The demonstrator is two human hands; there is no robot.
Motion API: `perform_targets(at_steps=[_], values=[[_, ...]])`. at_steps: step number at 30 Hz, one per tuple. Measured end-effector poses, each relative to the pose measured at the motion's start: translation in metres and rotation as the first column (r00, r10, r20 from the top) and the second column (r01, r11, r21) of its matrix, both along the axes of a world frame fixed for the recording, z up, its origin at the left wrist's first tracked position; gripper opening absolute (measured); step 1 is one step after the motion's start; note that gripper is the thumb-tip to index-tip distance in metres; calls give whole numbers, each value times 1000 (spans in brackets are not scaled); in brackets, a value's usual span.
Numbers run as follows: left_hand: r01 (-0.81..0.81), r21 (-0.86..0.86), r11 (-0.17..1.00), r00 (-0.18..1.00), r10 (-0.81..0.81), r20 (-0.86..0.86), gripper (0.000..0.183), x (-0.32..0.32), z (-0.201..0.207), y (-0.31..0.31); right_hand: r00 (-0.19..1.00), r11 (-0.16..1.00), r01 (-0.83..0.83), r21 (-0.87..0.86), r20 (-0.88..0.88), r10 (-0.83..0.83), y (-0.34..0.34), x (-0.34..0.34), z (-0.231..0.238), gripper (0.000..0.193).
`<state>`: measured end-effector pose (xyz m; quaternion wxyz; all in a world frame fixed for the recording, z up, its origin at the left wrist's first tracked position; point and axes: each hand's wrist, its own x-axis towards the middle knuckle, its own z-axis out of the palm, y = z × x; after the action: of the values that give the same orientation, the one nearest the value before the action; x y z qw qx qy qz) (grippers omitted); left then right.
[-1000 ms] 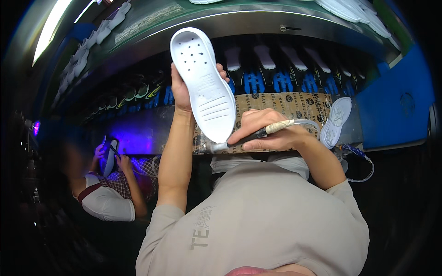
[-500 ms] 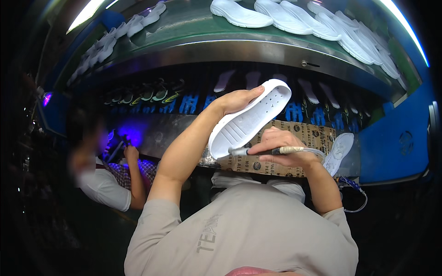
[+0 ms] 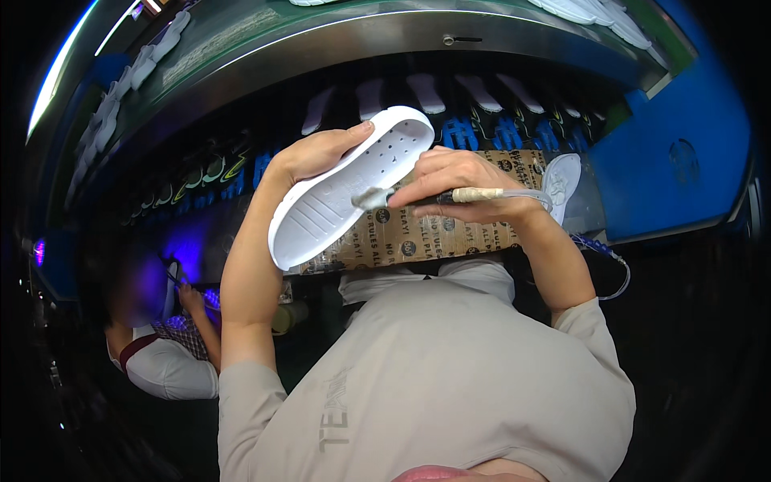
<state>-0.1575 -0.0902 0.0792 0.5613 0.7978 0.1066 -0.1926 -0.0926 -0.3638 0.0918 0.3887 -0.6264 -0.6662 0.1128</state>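
**Inspector:** Grip status?

**Assistant:** Left hand is clamped on the upper edge of a white shoe sole, held tilted above the patterned work mat. Right hand is closed around a brush applicator, its tip touching the sole's inner face.

**Inspector:** Risks?

**Assistant:** With only an edge hold, brush pressure could twist the sole loose. The trailing tube might snag the forearm, in my judgement.
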Motion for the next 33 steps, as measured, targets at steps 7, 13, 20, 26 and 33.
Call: perform_targets(at_steps=[7,13,20,26,33], values=[[-58,-7,998,996,57,-75,66,-7,11,9,992,999,41,-8,118,-40,-3,15,6,34],[-56,76,996,997,60,-49,68,-12,12,18,995,999,-51,-10,80,51,-6,31,9,31],[-231,-109,967,971,223,-81,61,-29,0,32,997,1000,-9,0,72,9,-8,27,7,29],[2,-737,676,954,219,204,64,-16,37,43,953,958,256,129,-202,-228,-40,25,-10,28],[-312,-595,741,592,641,488,72,164,201,240,932,969,244,38,-286,-224,-43,18,-34,31]])
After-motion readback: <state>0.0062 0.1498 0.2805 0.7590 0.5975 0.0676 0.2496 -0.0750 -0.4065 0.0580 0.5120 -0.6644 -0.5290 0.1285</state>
